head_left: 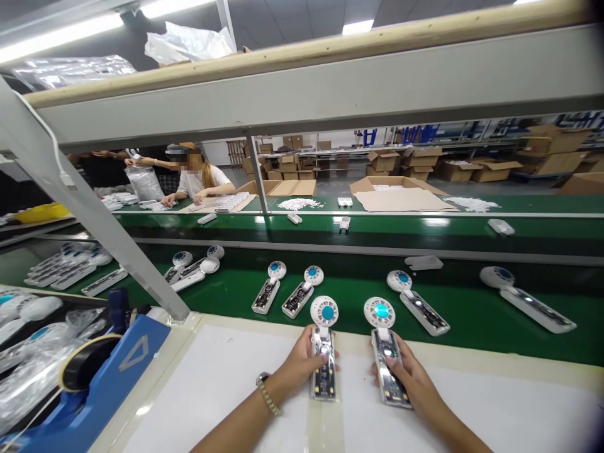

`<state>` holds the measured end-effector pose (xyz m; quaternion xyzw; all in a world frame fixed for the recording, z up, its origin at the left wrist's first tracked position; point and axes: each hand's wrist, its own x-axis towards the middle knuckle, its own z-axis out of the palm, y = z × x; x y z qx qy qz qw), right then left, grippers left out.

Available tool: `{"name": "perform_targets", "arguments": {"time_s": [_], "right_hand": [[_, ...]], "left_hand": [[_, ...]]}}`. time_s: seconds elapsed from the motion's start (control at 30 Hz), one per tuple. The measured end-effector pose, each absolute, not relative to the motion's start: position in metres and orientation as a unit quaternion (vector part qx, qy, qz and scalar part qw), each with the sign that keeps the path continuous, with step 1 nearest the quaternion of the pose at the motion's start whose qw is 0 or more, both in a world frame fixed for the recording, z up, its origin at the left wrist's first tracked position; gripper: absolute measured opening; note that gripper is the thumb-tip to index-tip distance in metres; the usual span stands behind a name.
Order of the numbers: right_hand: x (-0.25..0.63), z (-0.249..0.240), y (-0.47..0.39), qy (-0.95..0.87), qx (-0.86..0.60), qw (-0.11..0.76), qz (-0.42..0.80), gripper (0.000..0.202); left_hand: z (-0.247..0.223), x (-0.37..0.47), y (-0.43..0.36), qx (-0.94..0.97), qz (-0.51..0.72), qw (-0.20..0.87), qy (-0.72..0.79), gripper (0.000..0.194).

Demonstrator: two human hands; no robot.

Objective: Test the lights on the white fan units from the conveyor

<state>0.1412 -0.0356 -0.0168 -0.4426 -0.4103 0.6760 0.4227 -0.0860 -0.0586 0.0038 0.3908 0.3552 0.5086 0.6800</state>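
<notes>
My left hand [302, 362] grips a white handheld fan [324, 371] by its handle, the thumb lying on the exposed circuit board. A second handheld fan [380, 313] is in my right hand [413, 374], my thumb pressed on its board; its round head shows a bright blue-lit centre. Both are held side by side, heads pointing away from me, above the white worktop [264, 402]. Just beyond, more fans of the same kind lie on the green conveyor belt [349, 289]: a pair [296, 299] ahead of my left hand and one [427, 313] ahead of my right.
A blue tape dispenser [123, 371] stands at the left, beside bagged fans [33, 352]. A slanted grey post [108, 220] rises there, under an overhead shelf [302, 82]. Across the belt, a person [202, 179] handles white parts near cardboard boxes [401, 195].
</notes>
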Motion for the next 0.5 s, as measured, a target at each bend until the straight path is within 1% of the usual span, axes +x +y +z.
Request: {"name": "perform_targets", "arguments": {"time_s": [0.1,0.17,0.33,0.5], "right_hand": [[0.142,-0.016,-0.035,-0.418,-0.445,0.418,0.673,0.089],[0.142,-0.017,-0.036,-0.428,-0.443,0.410,0.673,0.091],[0.143,-0.021,-0.036,-0.463,-0.400,0.414,0.674,0.096],[0.145,-0.027,-0.035,-0.474,-0.405,0.413,0.664,0.094]], "left_hand": [[0.002,-0.087,-0.059,0.384,0.511,0.683,0.353,0.043],[0.001,-0.088,-0.059,0.384,0.514,0.683,0.349,0.044],[-0.002,-0.089,-0.057,0.394,0.502,0.685,0.352,0.056],[0.000,-0.090,-0.057,0.415,0.463,0.686,0.378,0.060]]}}
